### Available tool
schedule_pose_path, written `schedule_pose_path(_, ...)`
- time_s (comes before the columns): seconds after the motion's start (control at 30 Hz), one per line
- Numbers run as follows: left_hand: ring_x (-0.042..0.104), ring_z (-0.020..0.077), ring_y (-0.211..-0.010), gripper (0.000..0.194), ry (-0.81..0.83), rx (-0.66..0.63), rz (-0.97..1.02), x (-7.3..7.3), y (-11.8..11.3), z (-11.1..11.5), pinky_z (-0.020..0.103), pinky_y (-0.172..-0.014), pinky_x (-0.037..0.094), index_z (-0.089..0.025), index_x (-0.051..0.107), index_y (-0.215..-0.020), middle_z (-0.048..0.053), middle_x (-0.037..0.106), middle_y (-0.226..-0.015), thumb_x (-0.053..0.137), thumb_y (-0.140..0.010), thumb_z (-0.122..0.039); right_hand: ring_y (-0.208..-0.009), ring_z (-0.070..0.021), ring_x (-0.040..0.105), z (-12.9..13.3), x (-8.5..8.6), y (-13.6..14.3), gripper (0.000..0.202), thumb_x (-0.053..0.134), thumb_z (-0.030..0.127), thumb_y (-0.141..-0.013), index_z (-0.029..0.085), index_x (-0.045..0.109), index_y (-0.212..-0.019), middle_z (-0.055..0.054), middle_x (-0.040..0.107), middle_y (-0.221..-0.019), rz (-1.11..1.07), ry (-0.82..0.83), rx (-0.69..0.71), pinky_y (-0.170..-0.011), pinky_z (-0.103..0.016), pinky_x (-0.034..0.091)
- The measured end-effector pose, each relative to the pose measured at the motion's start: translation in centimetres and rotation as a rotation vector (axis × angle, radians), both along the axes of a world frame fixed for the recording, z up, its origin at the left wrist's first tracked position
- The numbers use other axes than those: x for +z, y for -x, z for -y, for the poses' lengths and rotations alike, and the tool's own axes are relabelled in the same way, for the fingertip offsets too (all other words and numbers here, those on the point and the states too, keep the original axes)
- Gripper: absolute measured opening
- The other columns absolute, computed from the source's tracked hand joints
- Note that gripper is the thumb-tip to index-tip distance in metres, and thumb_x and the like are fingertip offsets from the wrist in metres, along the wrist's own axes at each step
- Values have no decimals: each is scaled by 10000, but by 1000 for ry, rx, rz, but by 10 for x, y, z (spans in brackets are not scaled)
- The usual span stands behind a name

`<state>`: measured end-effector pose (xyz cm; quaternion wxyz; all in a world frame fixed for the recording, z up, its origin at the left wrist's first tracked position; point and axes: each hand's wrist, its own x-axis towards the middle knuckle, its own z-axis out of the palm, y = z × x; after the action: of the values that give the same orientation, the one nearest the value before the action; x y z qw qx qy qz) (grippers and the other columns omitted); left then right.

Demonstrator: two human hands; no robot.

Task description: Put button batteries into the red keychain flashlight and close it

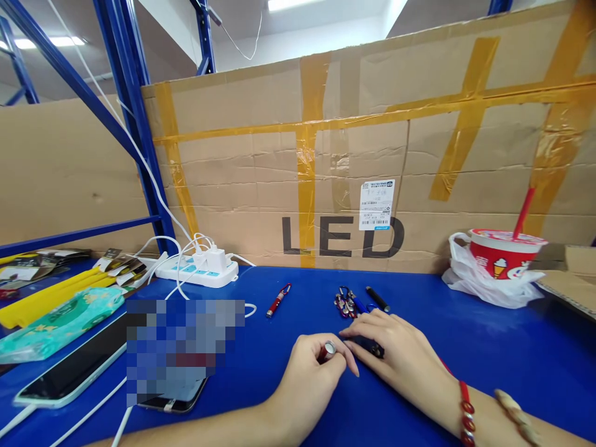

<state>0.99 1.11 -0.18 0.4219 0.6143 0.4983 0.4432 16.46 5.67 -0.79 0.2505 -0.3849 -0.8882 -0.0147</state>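
Observation:
My left hand (316,382) is closed round a small red flashlight (327,352), its silver end facing me between thumb and fingers. Beside it, my right hand (403,351) curls over a small black flashlight (370,346) close to the blue tabletop; the palm hides part of it. The fingertips of both hands nearly meet. Beyond them lies a cluster of small metal clips (345,303), with a blue flashlight (358,303) and a black flashlight (377,298) alongside. Farther left rests a red flashlight with a clip (278,300).
A white power strip (218,273) with cables stands at back left. Nearer are a phone (77,360), another partly blurred phone (179,394), and a green tissue pack (63,323). A red cup (500,257) in a plastic bag stands back right, before a cardboard wall (242,186).

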Motion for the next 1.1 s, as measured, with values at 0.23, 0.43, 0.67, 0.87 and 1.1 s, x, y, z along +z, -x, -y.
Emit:
schedule_pose_path(0.23, 381, 108, -558, 177, -16, -16, 6, 0, 0, 0, 225, -553, 279, -152, 537, -509, -28, 429, -522, 417, -638, -163, -815, -166, 597, 0, 2, 0, 112, 534, 249, -809, 281, 637, -839, 25, 670, -847, -19, 19, -22, -726, -336, 452)
schedule_pose_path(0.43, 378, 109, -558, 179, -9, -8, 3, -1, 0, 0, 229, -553, 275, -151, 547, -512, -28, 426, -523, 422, -638, -173, -746, -137, 608, -2, 0, -1, 77, 562, 269, -796, 271, 632, -828, 37, 665, -796, -55, 35, -14, -627, -265, 459)
schedule_pose_path(0.67, 374, 112, -559, 175, 12, -7, -7, -1, 0, -1, 232, -555, 276, -152, 544, -513, -31, 407, -514, 422, -634, -186, -751, -137, 607, -3, -1, -2, 88, 556, 318, -808, 268, 621, -838, 45, 664, -796, -62, 115, -14, -635, -265, 460)
schedule_pose_path(0.87, 364, 110, -552, 175, 24, -13, -5, 0, 0, 0, 231, -547, 270, -150, 543, -519, -32, 400, -510, 420, -635, -192, -765, -139, 606, -5, 0, -2, 102, 550, 337, -814, 259, 614, -827, 40, 661, -796, -71, 145, -2, -658, -270, 456)
schedule_pose_path(1.1, 357, 103, -553, 170, 27, -26, 17, -1, 0, 0, 226, -540, 258, -147, 539, -520, -36, 403, -517, 426, -641, -185, -787, -141, 590, -4, -1, -2, 129, 544, 362, -814, 252, 610, -832, 34, 653, -797, -67, 184, 17, -686, -272, 440)
